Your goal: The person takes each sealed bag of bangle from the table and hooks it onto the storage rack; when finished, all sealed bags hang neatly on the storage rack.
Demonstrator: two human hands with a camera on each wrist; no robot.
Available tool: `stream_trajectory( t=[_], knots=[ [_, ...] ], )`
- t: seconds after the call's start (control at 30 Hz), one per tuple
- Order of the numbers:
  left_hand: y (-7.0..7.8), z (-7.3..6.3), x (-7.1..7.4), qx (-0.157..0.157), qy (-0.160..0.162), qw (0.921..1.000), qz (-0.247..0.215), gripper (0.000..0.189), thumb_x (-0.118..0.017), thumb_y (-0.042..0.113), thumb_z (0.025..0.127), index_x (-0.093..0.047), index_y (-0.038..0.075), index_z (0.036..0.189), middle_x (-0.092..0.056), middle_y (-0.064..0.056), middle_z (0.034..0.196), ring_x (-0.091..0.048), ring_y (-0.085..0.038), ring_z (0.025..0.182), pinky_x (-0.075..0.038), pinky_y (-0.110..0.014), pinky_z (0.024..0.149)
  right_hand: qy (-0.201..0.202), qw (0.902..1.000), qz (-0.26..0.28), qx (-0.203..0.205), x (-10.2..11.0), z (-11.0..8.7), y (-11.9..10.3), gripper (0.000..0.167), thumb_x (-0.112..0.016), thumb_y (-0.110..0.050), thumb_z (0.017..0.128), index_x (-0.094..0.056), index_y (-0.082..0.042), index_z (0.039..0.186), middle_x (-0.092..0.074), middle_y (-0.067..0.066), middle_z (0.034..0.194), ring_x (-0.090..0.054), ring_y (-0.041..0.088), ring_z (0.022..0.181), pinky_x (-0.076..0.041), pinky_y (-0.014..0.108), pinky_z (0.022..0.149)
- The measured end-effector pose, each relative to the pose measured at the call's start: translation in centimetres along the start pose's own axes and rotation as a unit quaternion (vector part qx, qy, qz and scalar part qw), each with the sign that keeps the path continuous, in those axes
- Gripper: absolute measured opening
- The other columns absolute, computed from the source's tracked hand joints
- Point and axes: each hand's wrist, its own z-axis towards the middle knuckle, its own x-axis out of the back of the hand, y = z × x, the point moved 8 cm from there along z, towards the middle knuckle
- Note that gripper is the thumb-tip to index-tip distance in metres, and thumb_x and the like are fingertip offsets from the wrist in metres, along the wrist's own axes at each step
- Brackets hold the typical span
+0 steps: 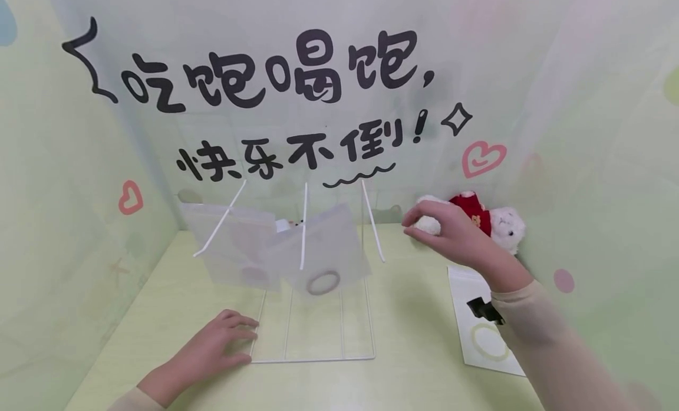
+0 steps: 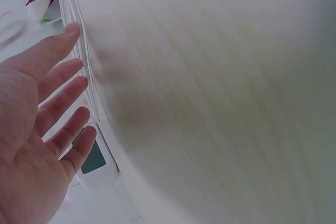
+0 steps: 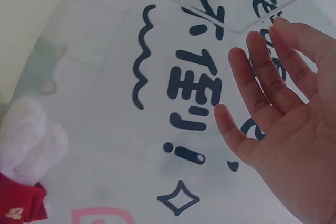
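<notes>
A white wire display rack (image 1: 313, 359) stands on the table, with three prongs slanting forward at its top. Frosted packets (image 1: 233, 246) hang at the left prong. On the middle prong is another frosted packet (image 1: 318, 246) showing a greyish ring (image 1: 323, 282). The right prong (image 1: 373, 222) carries nothing. My left hand (image 1: 212, 346) is at the left side of the rack's base, fingers loosely extended; contact is hard to tell. In the air right of the right prong, my right hand (image 1: 451, 231) has bent, relaxed fingers and holds nothing, as the right wrist view also shows.
A white packet with a yellowish ring (image 1: 490, 341) lies at right, partly under my right sleeve. Behind my right hand lies a white plush toy in red (image 1: 506, 228). A white device with a dark screen (image 2: 93, 156) appears in the left wrist view. Printed curtains surround the table.
</notes>
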Motion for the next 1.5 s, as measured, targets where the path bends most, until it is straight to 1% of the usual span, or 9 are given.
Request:
stream_trajectory(
  t=[0.17,0.37,0.43,0.6,0.77,0.97,1.17,1.33,1.5],
  knots=[
    [0.1,0.1,0.0,-0.006,0.003,1.0,0.002,0.038,-0.089,0.032,0.075,-0.079,0.022,0.11,-0.07,0.007,0.128,-0.059,-0.019,0.115,-0.058,-0.044,0.094,-0.012,0.9985,-0.001,-0.054,-0.1,-2.7,3.5,0.015,-0.078,-0.014,0.093,-0.072,-0.021,0.104,-0.073,-0.008,0.103,-0.069,0.011,0.099,-0.063,0.029,0.084],
    [0.1,0.2,-0.1,-0.001,-0.002,1.0,0.002,0.037,-0.089,0.032,0.075,-0.079,0.022,0.11,-0.07,0.007,0.128,-0.059,-0.02,0.115,-0.058,-0.045,0.094,-0.002,0.998,-0.003,-0.063,0.0,-5.3,6.3,0.016,-0.078,-0.009,0.091,-0.071,-0.018,0.103,-0.072,-0.008,0.097,-0.068,0.011,0.088,-0.058,0.017,0.08],
    [0.1,0.2,-0.1,-0.001,-0.001,1.0,0.004,0.037,-0.089,0.032,0.075,-0.079,0.022,0.109,-0.07,0.007,0.128,-0.059,-0.02,0.115,-0.058,-0.045,0.094,0.001,0.9977,-0.005,-0.068,0.1,-6.2,7.2,0.015,-0.078,-0.008,0.092,-0.071,-0.017,0.103,-0.071,-0.008,0.095,-0.067,0.01,0.085,-0.057,0.016,0.078],
    [0.1,0.1,-0.1,-0.006,0.01,0.9999,0.004,0.037,-0.09,0.032,0.075,-0.079,0.022,0.109,-0.07,0.008,0.127,-0.059,-0.019,0.114,-0.058,-0.044,0.093,0.009,0.996,-0.031,-0.083,0.4,-8.5,9.8,0.014,-0.078,-0.008,0.091,-0.072,-0.015,0.102,-0.071,-0.009,0.094,-0.065,0.006,0.085,-0.058,0.023,0.078],
    [0.1,0.0,-0.2,-0.004,0.005,1.0,0.0,0.037,-0.089,0.033,0.076,-0.079,0.022,0.11,-0.07,0.008,0.128,-0.059,-0.018,0.114,-0.059,-0.044,0.093,0.002,0.993,-0.051,-0.106,0.5,-11.1,12.5,0.015,-0.078,-0.007,0.091,-0.073,-0.013,0.103,-0.072,-0.009,0.096,-0.064,0.001,0.089,-0.059,0.035,0.079],
    [0.1,0.1,-0.2,-0.002,0.003,1.0,0.007,0.037,-0.089,0.034,0.076,-0.079,0.022,0.109,-0.07,0.009,0.128,-0.059,-0.017,0.114,-0.059,-0.043,0.094,-0.017,0.9862,-0.066,-0.151,0.8,-14.1,15.5,0.013,-0.076,-0.012,0.093,-0.072,-0.014,0.105,-0.074,-0.004,0.098,-0.062,0.0,0.091,-0.059,0.036,0.078],
    [0.0,0.2,-0.2,-0.001,0.007,0.9999,0.012,0.038,-0.09,0.034,0.075,-0.079,0.023,0.109,-0.07,0.009,0.128,-0.059,-0.017,0.115,-0.058,-0.044,0.095,-0.04,0.9795,-0.074,-0.183,1.0,-15.7,18.2,0.011,-0.075,-0.015,0.095,-0.072,-0.014,0.105,-0.074,-0.002,0.097,-0.063,0.002,0.089,-0.057,0.025,0.073],
    [0.0,0.2,-0.2,0.002,0.005,0.9999,0.01,0.037,-0.09,0.034,0.075,-0.079,0.023,0.108,-0.07,0.009,0.127,-0.058,-0.018,0.115,-0.058,-0.045,0.095,-0.056,0.9723,-0.069,-0.216,0.9,-16.5,20.5,0.009,-0.074,-0.016,0.096,-0.072,-0.013,0.105,-0.073,0.001,0.098,-0.064,0.009,0.087,-0.056,0.024,0.072],
    [0.0,0.3,-0.3,0.005,-0.002,0.9999,0.011,0.037,-0.09,0.034,0.075,-0.079,0.023,0.109,-0.07,0.008,0.128,-0.058,-0.018,0.114,-0.058,-0.045,0.094,-0.058,0.9663,-0.052,-0.245,0.9,-17.5,22.8,0.015,-0.072,-0.016,0.097,-0.071,-0.007,0.108,-0.073,0.007,0.101,-0.064,0.013,0.087,-0.055,0.022,0.068]
  ],
)
